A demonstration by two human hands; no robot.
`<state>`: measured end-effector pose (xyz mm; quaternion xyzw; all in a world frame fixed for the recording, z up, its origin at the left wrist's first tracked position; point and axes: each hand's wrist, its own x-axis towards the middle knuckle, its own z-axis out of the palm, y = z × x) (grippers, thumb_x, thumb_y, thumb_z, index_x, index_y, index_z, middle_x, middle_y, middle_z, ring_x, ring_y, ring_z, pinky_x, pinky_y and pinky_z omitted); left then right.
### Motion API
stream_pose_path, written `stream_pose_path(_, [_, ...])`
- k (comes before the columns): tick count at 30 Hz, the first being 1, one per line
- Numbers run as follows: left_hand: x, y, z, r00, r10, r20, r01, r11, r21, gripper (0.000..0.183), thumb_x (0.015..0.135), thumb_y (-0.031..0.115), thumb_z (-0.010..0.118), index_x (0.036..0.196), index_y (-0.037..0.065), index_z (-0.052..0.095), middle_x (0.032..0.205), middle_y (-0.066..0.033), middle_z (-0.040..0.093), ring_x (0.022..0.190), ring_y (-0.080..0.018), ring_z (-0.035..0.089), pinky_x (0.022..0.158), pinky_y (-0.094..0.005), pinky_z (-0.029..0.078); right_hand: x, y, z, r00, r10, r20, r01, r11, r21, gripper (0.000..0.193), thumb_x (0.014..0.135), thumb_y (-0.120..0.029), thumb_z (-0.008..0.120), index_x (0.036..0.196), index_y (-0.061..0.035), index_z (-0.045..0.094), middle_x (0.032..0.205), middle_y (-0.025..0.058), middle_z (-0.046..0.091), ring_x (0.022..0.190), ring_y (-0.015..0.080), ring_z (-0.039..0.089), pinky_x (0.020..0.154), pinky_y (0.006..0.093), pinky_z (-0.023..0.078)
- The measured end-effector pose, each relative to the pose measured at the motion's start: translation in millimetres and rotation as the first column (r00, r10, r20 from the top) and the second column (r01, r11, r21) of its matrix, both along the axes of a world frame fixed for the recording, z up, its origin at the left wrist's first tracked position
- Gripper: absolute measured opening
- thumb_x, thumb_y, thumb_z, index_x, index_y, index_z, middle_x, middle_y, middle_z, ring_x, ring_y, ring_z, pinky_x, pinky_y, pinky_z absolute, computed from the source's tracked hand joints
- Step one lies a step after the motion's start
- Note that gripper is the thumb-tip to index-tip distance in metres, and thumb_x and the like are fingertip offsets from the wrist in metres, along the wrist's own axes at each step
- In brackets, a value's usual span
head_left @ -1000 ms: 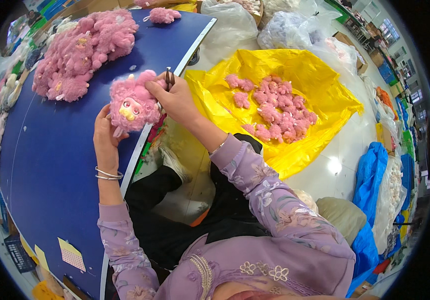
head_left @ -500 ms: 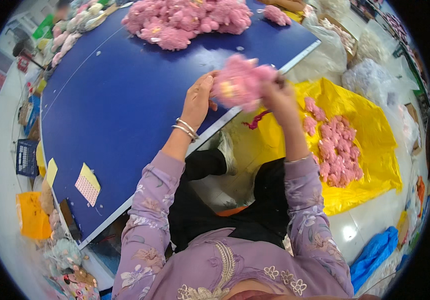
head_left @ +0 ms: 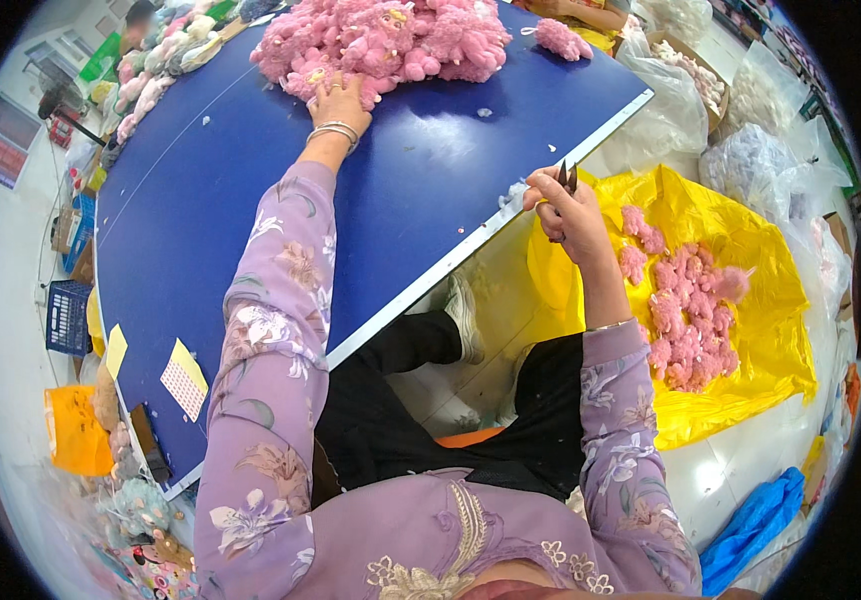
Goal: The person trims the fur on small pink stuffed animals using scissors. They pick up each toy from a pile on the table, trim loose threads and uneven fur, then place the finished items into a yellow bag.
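My left hand [head_left: 338, 108] reaches to the near edge of a heap of pink plush toys [head_left: 430, 45] on the blue table [head_left: 250, 230]. Its fingers are stretched out and apart on a toy at the heap's edge. By the table's right edge, my right hand [head_left: 572, 215] is closed round small thread snips [head_left: 567, 178], their dark blades pointing up and slightly apart. On a yellow plastic sheet [head_left: 750, 370] to the right lies a second pile of pink plush toys [head_left: 685, 320]. One blurred fluffy pink toy [head_left: 730, 285] shows at that pile's right side.
A single pink toy [head_left: 560, 40] lies at the table's far right. Sticker sheets [head_left: 185, 378] rest at the near left. Clear plastic bags [head_left: 745, 165] stand on the right, a blue plastic sheet [head_left: 755, 520] at lower right. Other people sit across the table.
The pink toy between my hands has left them, and a blurred one now shows on the yellow sheet's pile. My left hand has moved forward and left to the heap; the snips now show clearly.
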<state>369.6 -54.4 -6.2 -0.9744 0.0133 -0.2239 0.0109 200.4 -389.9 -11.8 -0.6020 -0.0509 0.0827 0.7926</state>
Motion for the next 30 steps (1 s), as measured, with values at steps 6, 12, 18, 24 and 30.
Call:
stream_pose_path(6, [-25.4, -1.3, -6.5, 0.894, -0.448, -0.03, 0.354, 0.745, -0.565, 0.049, 0.078, 0.028, 0.07, 0.12, 0.007, 0.055, 0.114, -0.0123, 0.06, 0.096, -0.0249, 0.062, 0.087, -0.0356, 0.05, -3.5, 7.4, 5.7, 0.998, -0.002, 0.064, 0.008, 0.995, -0.1, 0.024, 0.092, -0.027, 0.061, 0.093, -0.0032, 0.059, 0.066, -0.0029, 0.057, 0.044, -0.0005, 0.034, 0.041, 0.0178, 0.024])
stream_pose_path(12, [-149.5, -67.5, -13.4, 0.674, -0.736, 0.063, -0.139, -0.211, -0.968, 0.036, 0.089, 0.025, 0.062, 0.114, 0.0, 0.056, 0.1, -0.007, 0.064, 0.086, -0.011, 0.062, 0.077, -0.0272, 0.052, -15.4, 19.2, 11.0, 0.996, 0.019, 0.089, -0.014, 0.998, -0.055, 0.028, 0.096, -0.033, 0.051, 0.095, -0.0065, 0.06, 0.072, -0.002, 0.057, 0.051, 0.0002, 0.033, 0.046, 0.0181, 0.026])
stream_pose_path(18, [-177.4, -90.2, -12.0, 0.631, -0.769, 0.098, -0.225, -0.303, -0.926, 0.026, 0.097, 0.025, 0.052, 0.105, 0.002, 0.061, 0.094, -0.0029, 0.065, 0.08, -0.008, 0.062, 0.07, -0.0235, 0.051, -23.7, 35.4, 11.2, 0.968, 0.024, 0.25, 0.012, 0.99, -0.142, 0.023, 0.091, -0.024, 0.061, 0.1, -0.0027, 0.061, 0.078, -0.0024, 0.06, 0.062, 0.0028, 0.048, 0.054, 0.0178, 0.038])
stream_pose_path(24, [-178.4, -98.1, -26.4, 0.713, -0.673, 0.196, -0.041, -0.32, -0.947, 0.039, 0.101, 0.033, 0.046, 0.114, -0.001, 0.059, 0.105, -0.0034, 0.063, 0.09, -0.0078, 0.059, 0.078, -0.0253, 0.051, -29.7, 31.7, 21.8, 0.987, 0.034, 0.156, -0.011, 0.989, -0.148, 0.018, 0.086, -0.018, 0.068, 0.096, -0.0034, 0.062, 0.076, -0.0032, 0.06, 0.062, 0.0041, 0.052, 0.054, 0.019, 0.041])
stream_pose_path(30, [-182.2, -96.9, -23.4, 0.713, -0.674, 0.193, -0.08, -0.352, -0.933, 0.038, 0.097, 0.031, 0.054, 0.114, -0.002, 0.058, 0.106, -0.0032, 0.061, 0.095, -0.0073, 0.057, 0.083, -0.0253, 0.049, -26.0, 32.4, 8.5, 0.982, -0.016, 0.191, 0.037, 0.994, -0.106, 0.018, 0.085, -0.019, 0.069, 0.083, -0.0069, 0.056, 0.07, -0.0043, 0.057, 0.057, 0.0031, 0.049, 0.05, 0.0191, 0.036])
